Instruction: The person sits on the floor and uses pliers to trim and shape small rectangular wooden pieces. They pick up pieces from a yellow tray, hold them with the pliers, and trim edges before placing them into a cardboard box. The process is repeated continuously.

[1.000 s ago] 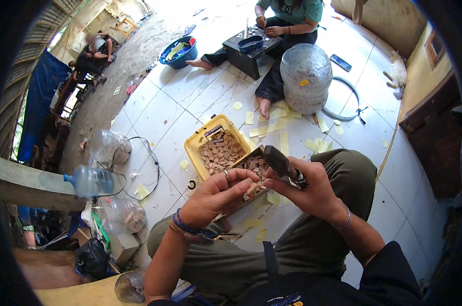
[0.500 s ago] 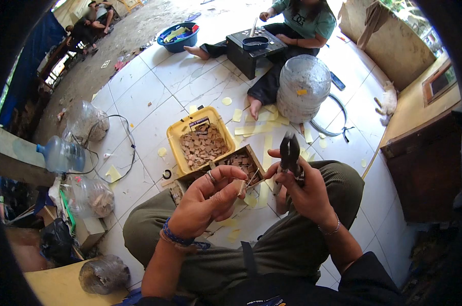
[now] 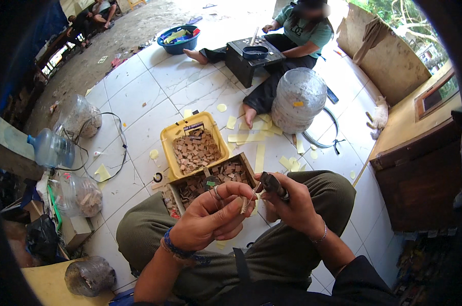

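Note:
My left hand (image 3: 208,217) pinches a small flat tan piece (image 3: 245,206) between thumb and forefinger; it looks like wood. A thin wire-like strand rises from this piece toward the pliers. My right hand (image 3: 298,205) is closed around dark pliers (image 3: 274,186), whose jaws point left, close to the strand. Whether the jaws grip the strand is too small to tell. Just beyond my hands stands a wooden box (image 3: 248,162) of small brown tiles, with a dark round thing bearing a green patch lying on them. Behind it, a yellow basin (image 3: 165,148) holds more such tiles.
A person (image 3: 305,35) sits opposite by a low black table (image 3: 236,64). Near them stand a large clear plastic container (image 3: 298,97), a coiled hose (image 3: 338,127) and a blue tub (image 3: 179,47). Yellow paper scraps (image 3: 246,137) litter the tiles. A cat (image 3: 379,116) lies right; bottles (image 3: 52,149) stand left.
The pliers have tipped from upright to pointing left, and my right hand has brought them close to the piece in my left hand. My view has shifted slightly.

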### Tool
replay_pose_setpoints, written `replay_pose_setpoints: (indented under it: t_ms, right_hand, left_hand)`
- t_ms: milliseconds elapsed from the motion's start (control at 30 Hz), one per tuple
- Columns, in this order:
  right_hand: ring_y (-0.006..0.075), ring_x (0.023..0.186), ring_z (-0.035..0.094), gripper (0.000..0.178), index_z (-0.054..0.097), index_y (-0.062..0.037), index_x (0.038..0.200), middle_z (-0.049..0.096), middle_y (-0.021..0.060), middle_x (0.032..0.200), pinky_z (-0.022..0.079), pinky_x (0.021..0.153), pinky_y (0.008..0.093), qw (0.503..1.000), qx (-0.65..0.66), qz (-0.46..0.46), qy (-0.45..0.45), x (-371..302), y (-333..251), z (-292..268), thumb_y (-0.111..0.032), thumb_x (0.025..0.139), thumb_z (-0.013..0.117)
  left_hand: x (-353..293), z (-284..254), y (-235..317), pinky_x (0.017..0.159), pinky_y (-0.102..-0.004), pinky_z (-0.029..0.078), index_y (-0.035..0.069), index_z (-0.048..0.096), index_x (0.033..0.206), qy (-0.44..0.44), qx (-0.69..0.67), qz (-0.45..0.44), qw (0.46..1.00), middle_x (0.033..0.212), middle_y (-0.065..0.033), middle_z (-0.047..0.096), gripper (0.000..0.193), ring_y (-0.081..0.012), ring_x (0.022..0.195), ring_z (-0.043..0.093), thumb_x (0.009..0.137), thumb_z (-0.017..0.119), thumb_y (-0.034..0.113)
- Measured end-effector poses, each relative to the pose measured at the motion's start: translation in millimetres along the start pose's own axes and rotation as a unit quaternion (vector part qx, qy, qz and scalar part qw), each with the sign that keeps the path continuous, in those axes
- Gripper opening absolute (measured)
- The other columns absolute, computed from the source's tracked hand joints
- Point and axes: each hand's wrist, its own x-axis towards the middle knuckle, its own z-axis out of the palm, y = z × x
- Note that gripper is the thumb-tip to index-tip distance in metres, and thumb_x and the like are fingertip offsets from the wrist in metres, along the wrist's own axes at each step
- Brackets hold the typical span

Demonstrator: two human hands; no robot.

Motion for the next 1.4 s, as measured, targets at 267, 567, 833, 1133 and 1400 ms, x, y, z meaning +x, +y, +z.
replay_pose_setpoints:
  t_ms: [267, 567, 833, 1133, 1400]
  right_hand:
    - [0.0286, 0.109, 0.072, 0.056, 0.06, -0.0098, 0.139, 0.073, 0.0135, 0.122, 0.056, 0.088, 0.0409, 1.0, -0.005, -0.026, -0.004, 1, -2, -2, -0.001, 0.088, 0.078]
    - [0.0299, 0.103, 0.073, 0.05, 0.062, -0.0055, 0.133, 0.072, 0.0158, 0.116, 0.058, 0.088, 0.0382, 0.998, -0.043, -0.052, -0.002, 1, -1, -4, 0.003, 0.086, 0.078]
    - [0.0326, 0.099, 0.072, 0.055, 0.061, -0.0076, 0.134, 0.073, 0.0147, 0.113, 0.055, 0.083, 0.0416, 0.997, -0.039, -0.063, 0.015, -3, 4, -4, -0.001, 0.084, 0.08]
    - [0.0327, 0.093, 0.073, 0.041, 0.063, -0.0057, 0.123, 0.074, 0.0144, 0.107, 0.056, 0.077, 0.0415, 0.996, -0.063, -0.056, 0.003, -7, 2, -5, -0.011, 0.087, 0.082]
    - [0.0326, 0.087, 0.073, 0.036, 0.064, -0.0082, 0.118, 0.074, 0.0129, 0.097, 0.056, 0.073, 0.0417, 0.985, -0.135, 0.002, -0.104, -11, 4, -14, -0.016, 0.087, 0.081]
  left_hand:
    - [-1, -3, -3, 0.051, -0.02, 0.033, 0.0, 0.05, 0.139, -0.018, -0.006, 0.004, 1.0, 0.105, -0.0047, 0.058, 0.031, -0.0019, 0.057, 0.037, 0.113, 0.048, 0.016]
    - [4, -2, -4, 0.051, -0.02, 0.033, 0.0, 0.05, 0.139, -0.028, -0.004, -0.002, 1.0, 0.107, -0.0057, 0.058, 0.032, -0.0017, 0.056, 0.037, 0.113, 0.047, 0.018]
    - [5, -2, -4, 0.05, -0.0198, 0.033, -0.001, 0.052, 0.138, -0.022, -0.017, -0.034, 0.999, 0.105, -0.0052, 0.059, 0.035, -0.001, 0.056, 0.037, 0.112, 0.05, 0.023]
    - [-1, 5, 17, 0.052, -0.0195, 0.035, 0.002, 0.06, 0.122, 0.066, 0.153, -0.036, 0.985, 0.097, -0.0026, 0.065, 0.028, -0.0019, 0.06, 0.043, 0.104, 0.068, 0.022]
    - [-11, 11, 32, 0.072, -0.0195, 0.046, 0.002, 0.065, 0.113, 0.136, 0.34, -0.063, 0.928, 0.095, 0.0031, 0.065, 0.021, -0.003, 0.085, 0.057, 0.099, 0.074, 0.014]
